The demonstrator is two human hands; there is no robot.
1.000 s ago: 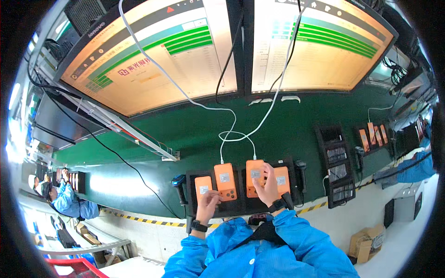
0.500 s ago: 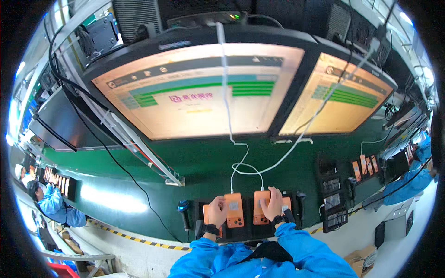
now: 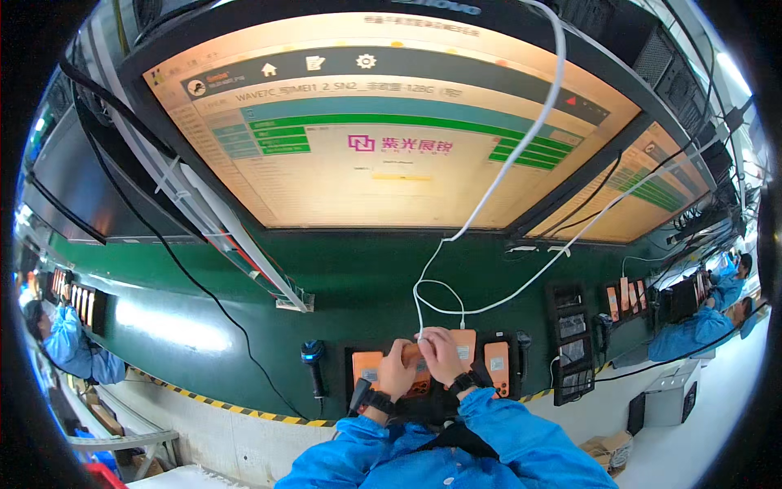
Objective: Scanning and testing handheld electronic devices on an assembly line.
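Observation:
My left hand (image 3: pixel 396 375) is closed around an orange phone (image 3: pixel 420 383), whose top end is tipped up. My right hand (image 3: pixel 442 357) pinches the end of a white cable (image 3: pixel 418 306) at that phone's top edge; its fingers hide the plug. Just right of my right hand, a second orange phone (image 3: pixel 465 341) lies with another white cable (image 3: pixel 463 314) plugged into its top. More orange phones rest on either side, one left of my left hand (image 3: pixel 366 363) and one at the right (image 3: pixel 497 368). They lie in a black tray (image 3: pixel 481 336).
A handheld scanner (image 3: pixel 313 359) stands left of the tray, and another dark scanner (image 3: pixel 523 349) stands at its right. Beyond the green bench (image 3: pixel 358 285) hang two lit monitors (image 3: pixel 391 196). Black slotted trays (image 3: pixel 572 326) lie to the right. Co-workers in blue sit at both sides.
My right hand has left the right-hand phone and come to the cable end of the phone beside it. My left hand has taken hold of that phone and tipped it. My view has shifted.

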